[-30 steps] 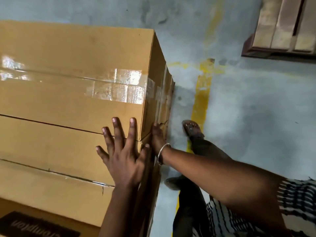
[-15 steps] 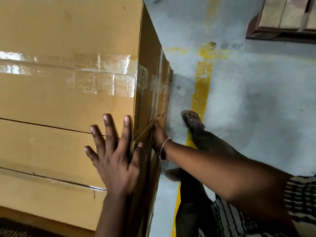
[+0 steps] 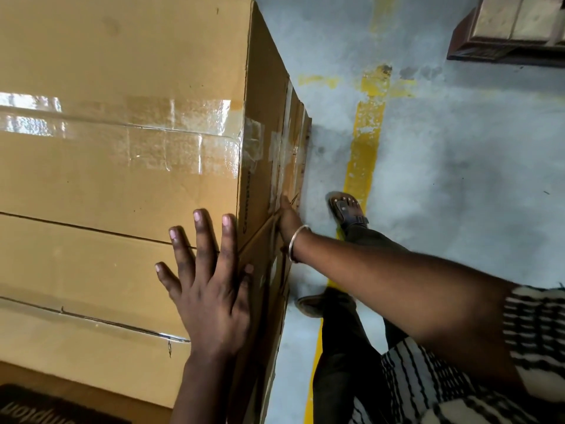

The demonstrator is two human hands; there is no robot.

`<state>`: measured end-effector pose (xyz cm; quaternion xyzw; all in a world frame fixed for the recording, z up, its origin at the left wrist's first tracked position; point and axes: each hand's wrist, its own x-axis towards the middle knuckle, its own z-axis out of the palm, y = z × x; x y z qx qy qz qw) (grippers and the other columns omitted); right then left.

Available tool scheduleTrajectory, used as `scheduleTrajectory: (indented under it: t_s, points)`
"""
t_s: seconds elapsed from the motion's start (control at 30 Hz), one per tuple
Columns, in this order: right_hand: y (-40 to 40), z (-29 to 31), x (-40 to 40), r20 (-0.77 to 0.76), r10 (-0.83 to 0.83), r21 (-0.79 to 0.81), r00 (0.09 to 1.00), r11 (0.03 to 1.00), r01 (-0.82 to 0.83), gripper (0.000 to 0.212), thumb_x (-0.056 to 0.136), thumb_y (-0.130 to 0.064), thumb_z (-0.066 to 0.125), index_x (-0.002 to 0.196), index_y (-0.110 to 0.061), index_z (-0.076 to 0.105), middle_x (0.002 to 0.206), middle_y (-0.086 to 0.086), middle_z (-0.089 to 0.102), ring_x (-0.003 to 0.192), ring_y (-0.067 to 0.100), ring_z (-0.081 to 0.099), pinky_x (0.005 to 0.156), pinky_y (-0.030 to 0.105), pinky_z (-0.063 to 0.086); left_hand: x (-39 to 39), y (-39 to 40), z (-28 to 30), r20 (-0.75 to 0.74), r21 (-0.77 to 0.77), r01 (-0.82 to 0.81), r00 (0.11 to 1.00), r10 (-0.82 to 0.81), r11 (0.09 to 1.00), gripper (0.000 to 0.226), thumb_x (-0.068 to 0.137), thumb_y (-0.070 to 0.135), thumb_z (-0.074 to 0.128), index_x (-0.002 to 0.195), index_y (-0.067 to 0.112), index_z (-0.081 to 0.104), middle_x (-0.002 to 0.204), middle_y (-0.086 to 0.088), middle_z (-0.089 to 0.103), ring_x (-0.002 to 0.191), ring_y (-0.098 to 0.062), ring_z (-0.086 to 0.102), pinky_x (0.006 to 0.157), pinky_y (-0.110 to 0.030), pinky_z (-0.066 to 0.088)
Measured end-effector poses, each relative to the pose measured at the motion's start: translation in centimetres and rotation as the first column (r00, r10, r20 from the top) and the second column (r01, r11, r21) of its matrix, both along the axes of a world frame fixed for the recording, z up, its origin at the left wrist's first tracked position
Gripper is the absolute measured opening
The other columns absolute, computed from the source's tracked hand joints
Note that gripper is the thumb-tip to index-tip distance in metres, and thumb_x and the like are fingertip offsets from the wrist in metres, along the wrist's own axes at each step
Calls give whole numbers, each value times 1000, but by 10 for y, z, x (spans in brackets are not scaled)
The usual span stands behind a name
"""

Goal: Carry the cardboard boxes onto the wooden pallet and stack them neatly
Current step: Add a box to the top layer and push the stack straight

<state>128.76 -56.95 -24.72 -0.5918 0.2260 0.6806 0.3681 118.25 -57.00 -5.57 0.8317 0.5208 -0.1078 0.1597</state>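
Observation:
A large brown cardboard box (image 3: 122, 185), sealed with clear tape, fills the left of the view, with narrower boxes (image 3: 91, 270) pressed against its near side. My left hand (image 3: 211, 289) lies flat on top, fingers spread, thumb over the right edge. My right hand (image 3: 287, 218), a bangle on its wrist, is against the box's right side face. Its fingers go out of sight into a slanted seam there. A corner of the wooden pallet (image 3: 504, 35) shows at the top right, well apart from the box.
Grey concrete floor (image 3: 458, 179) with a worn yellow painted line (image 3: 363, 142) lies right of the boxes. My sandalled foot (image 3: 348, 209) stands on that line and the other foot (image 3: 312, 304) is close to the box. A dark printed label (image 3: 36, 408) shows at bottom left.
The box has come closer and higher in view, and its far edge has left the frame. Both hands keep their places on it. The pallet corner stays at the top right.

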Motion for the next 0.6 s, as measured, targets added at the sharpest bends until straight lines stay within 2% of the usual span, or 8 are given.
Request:
scheduleTrajectory:
  t_s: [0.07,0.13,0.2,0.27,0.37,0.43,0.5,0.6]
  points:
    - [17,-12,4,66,-78,13,995,997,77,92,81,-81,26,153,-24,29,159,6,30,145,27,29,119,53,20,1,0,-1,6,0,-8,1000,8,1000,74,91,46,34,155,37,-1,165,6,-5,151,-27,-8,113,-69,2]
    - [29,-60,-18,110,-146,74,983,988,138,104,65,-96,26,144,-32,43,150,1,44,136,25,42,115,52,28,2,0,-2,10,5,-33,999,33,999,77,90,45,36,156,32,0,165,6,-3,152,-25,-6,114,-67,3]
    - [34,-92,-38,141,-158,84,977,986,147,109,52,-105,26,136,-39,49,143,-4,50,131,22,47,112,52,32,3,0,-2,18,13,-64,998,64,998,80,88,45,39,156,30,1,164,9,-3,152,-21,-5,116,-64,5]
    - [33,-111,-49,133,-176,89,975,982,165,104,55,-103,27,134,-40,49,144,-6,50,131,21,48,112,51,32,6,-1,-1,37,31,-108,994,107,994,79,89,49,44,156,31,6,164,14,0,152,-17,-2,117,-60,6]
    - [25,-107,-51,102,-163,124,981,981,150,104,57,-103,30,142,-45,40,151,-12,41,140,18,39,117,51,24,13,0,-2,41,71,-163,986,160,984,81,88,52,49,156,29,11,163,9,11,152,-17,3,116,-60,10]
    - [15,-105,-49,63,-131,158,989,980,120,103,59,-102,30,145,-45,36,153,-13,38,142,15,35,119,50,21,15,1,-3,14,66,-141,990,140,988,81,90,49,47,156,31,5,164,10,5,152,-19,0,115,-62,9]
    - [7,-85,-35,46,-100,149,994,985,92,100,61,-101,30,144,-45,38,153,-9,41,141,18,37,118,52,22,14,1,-4,6,28,-122,993,121,992,78,92,48,41,155,35,-1,163,15,-3,152,-17,-6,114,-64,6]
    - [-2,-83,-6,146,-53,105,988,994,37,100,61,-99,31,138,-37,48,148,4,47,137,28,43,114,56,30,10,1,-3,33,1,-96,995,96,995,77,88,45,38,155,38,0,163,19,-3,152,-16,-7,113,-64,2]
